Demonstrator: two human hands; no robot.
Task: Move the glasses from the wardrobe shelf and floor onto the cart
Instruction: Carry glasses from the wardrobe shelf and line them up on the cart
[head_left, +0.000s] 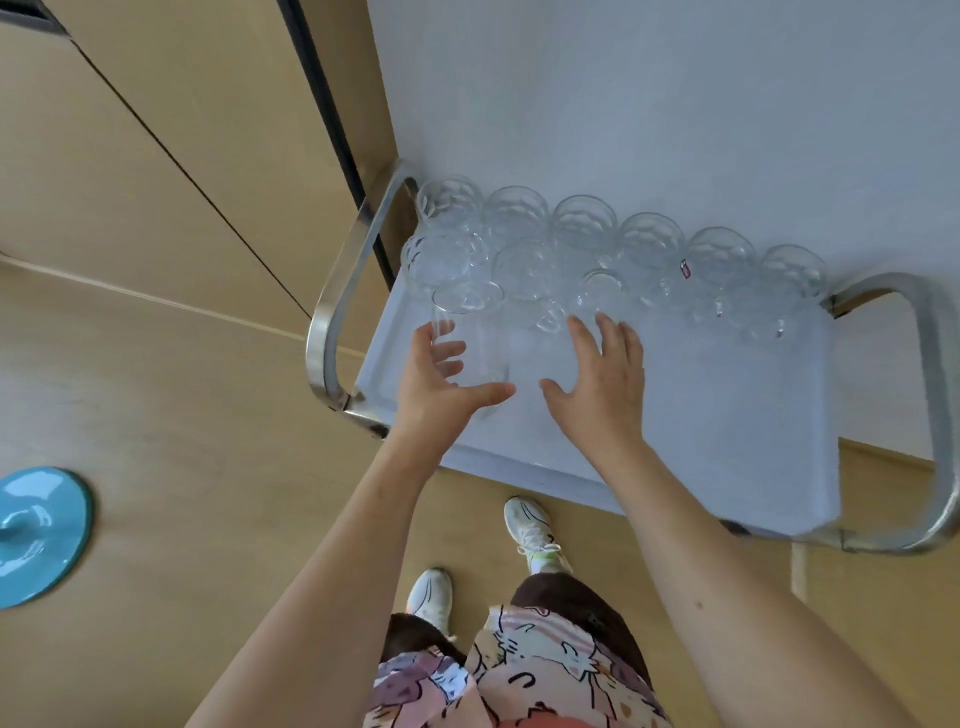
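The cart (701, 441) has a white top tray and a steel handle at each end. Several clear glasses (652, 241) stand in rows along its far edge, packed closest at the left. My left hand (436, 389) grips a tall clear glass (475, 332) standing at the tray's left side, fingers behind it and thumb in front. My right hand (602, 379) hovers open beside it, fingers spread and pointing at the small glasses (597, 288) in the second row. Whether it touches any glass is unclear.
Wooden wardrobe doors (156, 171) fill the upper left and a white wall rises behind the cart. A blue round lid (36, 535) lies on the wooden floor at the left. My feet in white shoes (530, 525) stand just before the cart's near edge.
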